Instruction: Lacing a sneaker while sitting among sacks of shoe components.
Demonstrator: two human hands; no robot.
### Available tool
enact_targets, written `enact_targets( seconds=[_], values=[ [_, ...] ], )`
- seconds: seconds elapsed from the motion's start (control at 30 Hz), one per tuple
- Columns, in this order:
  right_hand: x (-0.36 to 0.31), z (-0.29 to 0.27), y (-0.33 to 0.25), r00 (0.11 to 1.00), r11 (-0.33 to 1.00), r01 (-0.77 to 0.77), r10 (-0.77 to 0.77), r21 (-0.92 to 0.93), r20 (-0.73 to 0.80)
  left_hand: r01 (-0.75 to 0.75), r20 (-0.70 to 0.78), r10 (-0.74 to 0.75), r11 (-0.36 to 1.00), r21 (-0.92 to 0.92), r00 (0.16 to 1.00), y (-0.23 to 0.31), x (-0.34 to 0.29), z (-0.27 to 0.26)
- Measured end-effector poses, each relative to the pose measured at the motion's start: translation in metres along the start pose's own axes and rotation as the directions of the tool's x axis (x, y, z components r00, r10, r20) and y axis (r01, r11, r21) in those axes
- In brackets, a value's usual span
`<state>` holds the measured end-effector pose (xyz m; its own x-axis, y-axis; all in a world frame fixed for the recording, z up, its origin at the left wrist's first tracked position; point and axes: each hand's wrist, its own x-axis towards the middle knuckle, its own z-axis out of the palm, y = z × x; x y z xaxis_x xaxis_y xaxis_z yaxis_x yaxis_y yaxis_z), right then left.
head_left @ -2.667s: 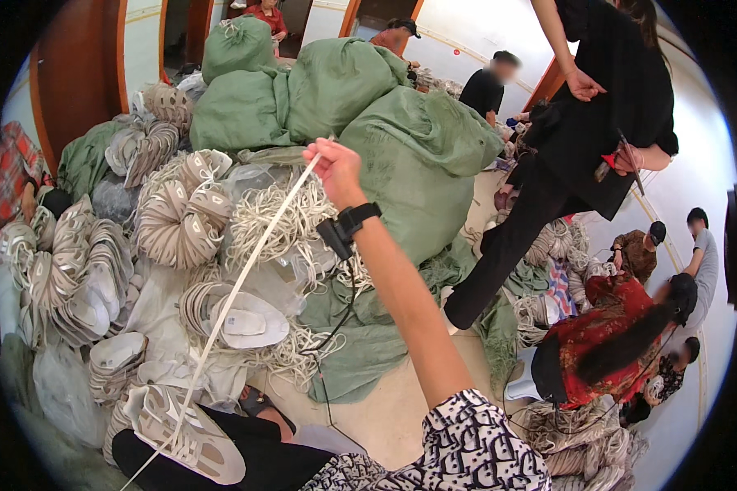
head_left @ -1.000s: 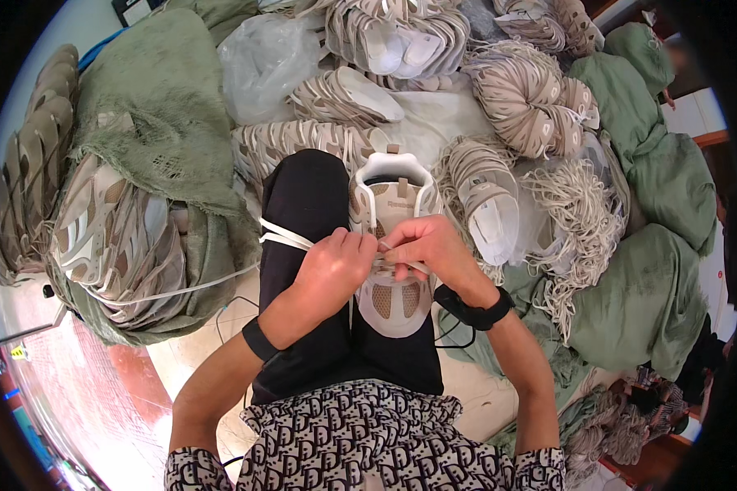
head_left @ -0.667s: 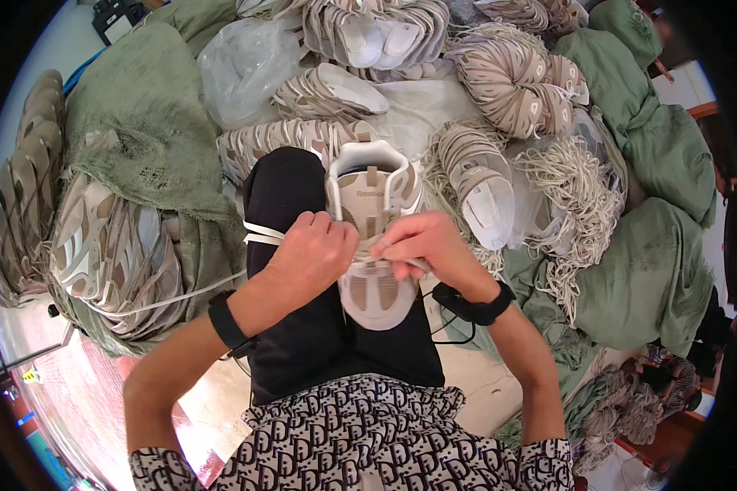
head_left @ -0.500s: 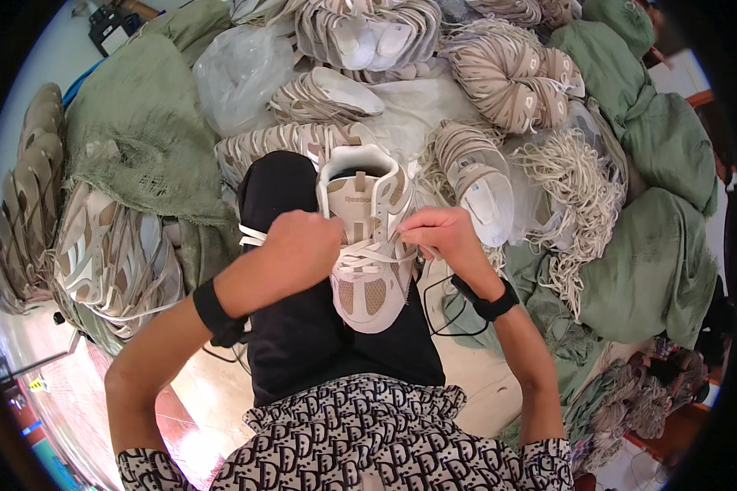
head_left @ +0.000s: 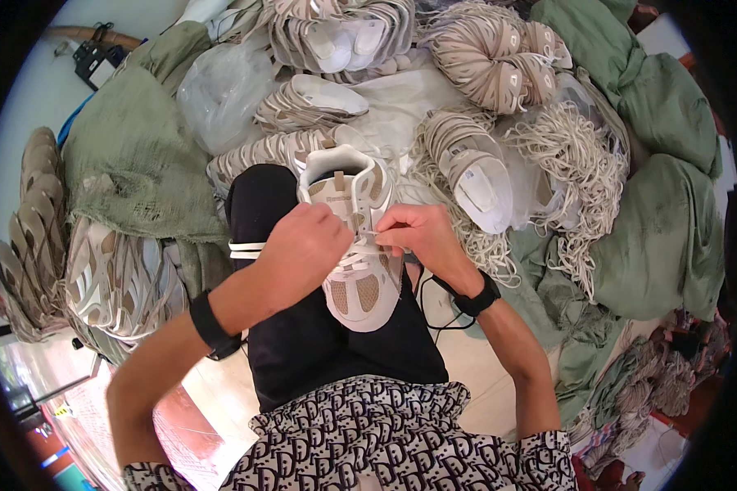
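A beige and white sneaker upper [head_left: 364, 304] lies across my black-trousered lap, toe toward me and collar away. White shoelace [head_left: 246, 250] crosses its lower eyelets, and a loose length sticks out left of my left hand [head_left: 305, 250]. That hand is closed over the left eyelet row, fingers curled around the lace; its fingertips are partly hidden. My right hand [head_left: 424, 236] pinches lace between thumb and forefinger at the right eyelet row, close to the left fingertips. The tongue stands up between the eyelet rows.
Strung bundles of similar uppers [head_left: 471, 176] lie ahead, beside a tangle of loose laces [head_left: 577, 164]. Green cloth sacks [head_left: 659, 237] flank the pile at right and left. A clear plastic bag [head_left: 225, 86] sits at the far left. More stacked uppers [head_left: 110, 274] stand at left.
My right hand has moved left and in toward the shoe, nearer my left hand. The left hand has turned slightly over the eyelets. The whole view has shifted a little.
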<state>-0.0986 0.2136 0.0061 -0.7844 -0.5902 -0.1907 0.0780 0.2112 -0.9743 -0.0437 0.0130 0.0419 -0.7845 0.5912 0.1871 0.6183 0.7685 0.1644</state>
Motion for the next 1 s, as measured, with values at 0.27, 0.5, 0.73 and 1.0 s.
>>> enact_targets(
  seconds=[0.27,0.5,0.73,1.0],
  values=[
    [0.013,0.002,0.009,0.854,0.559,0.436,-0.505,-0.705,0.128,0.581,0.155,-0.566,0.738,-0.342,0.810,0.006,0.019,0.016],
    [0.008,0.014,-0.006,0.787,0.275,0.454,-0.569,-0.848,0.237,0.579,0.156,-0.592,0.640,-0.504,0.790,0.010,0.030,0.028],
    [0.012,0.001,0.009,0.853,0.682,0.451,-0.519,-0.576,0.054,0.665,0.360,-0.595,0.436,-0.607,0.719,0.000,0.034,0.024],
    [0.014,0.001,0.003,0.891,0.816,0.406,-0.453,-0.411,-0.019,0.348,0.244,-0.281,0.888,-0.300,0.928,-0.013,0.038,0.032]
  ],
)
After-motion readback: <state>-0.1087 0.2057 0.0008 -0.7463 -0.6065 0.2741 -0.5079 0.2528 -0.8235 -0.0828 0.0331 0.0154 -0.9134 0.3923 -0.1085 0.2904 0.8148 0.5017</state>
